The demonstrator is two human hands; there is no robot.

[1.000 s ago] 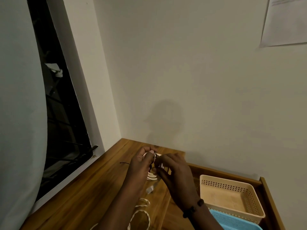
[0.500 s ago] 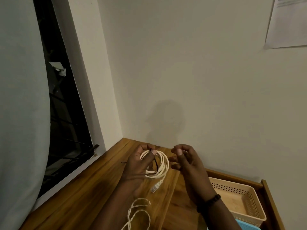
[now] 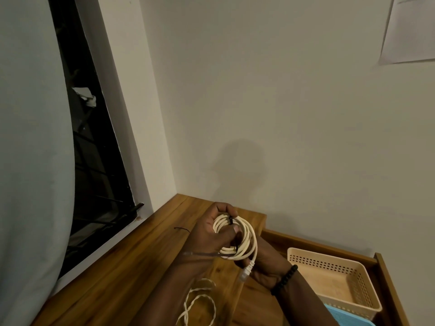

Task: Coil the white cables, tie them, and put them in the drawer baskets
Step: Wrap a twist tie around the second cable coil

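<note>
A coiled white cable [image 3: 244,241] is held upright above the wooden table [image 3: 131,262]. My left hand [image 3: 209,231] grips the coil's left side, thumb through the loop. A black tie [image 3: 231,220] wraps the top of the coil, and a second black tie [image 3: 200,254] runs from the coil's bottom out to the left. My right hand [image 3: 266,267] is under the coil, fingers closed at its lower edge near the clear plug [image 3: 244,275]. A twisted white cable [image 3: 200,300] lies loose on the table below.
An open wooden drawer [image 3: 386,278] on the right holds a beige perforated basket [image 3: 334,264] and a blue basket [image 3: 348,318]. A loose black tie [image 3: 182,229] lies on the table. Window and curtain stand at left, wall behind.
My right hand has dropped from beside the coil to beneath it. The left hand has turned the coil more upright. A black tie now sticks out to the left at the coil's bottom.
</note>
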